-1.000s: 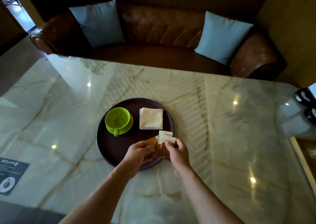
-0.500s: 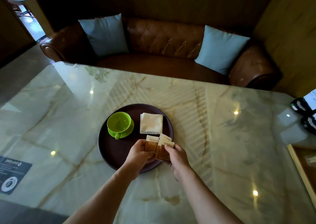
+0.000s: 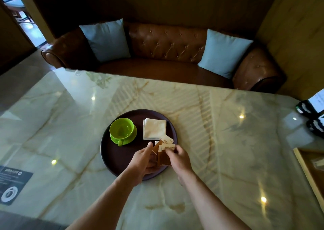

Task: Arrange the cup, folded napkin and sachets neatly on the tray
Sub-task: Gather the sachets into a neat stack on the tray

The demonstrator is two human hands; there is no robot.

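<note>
Marble table, dark tray, left hand and right hand pinching sachets (three, perhaps)

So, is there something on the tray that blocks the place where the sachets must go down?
Nothing visible does. Both hands hold the sachets over bare tray near its front edge; the folded napkin and green cup sit farther back.

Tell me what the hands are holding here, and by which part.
Both hands hold the sachets above the tray: left hand at their left edges, right hand at their right edges.
</note>
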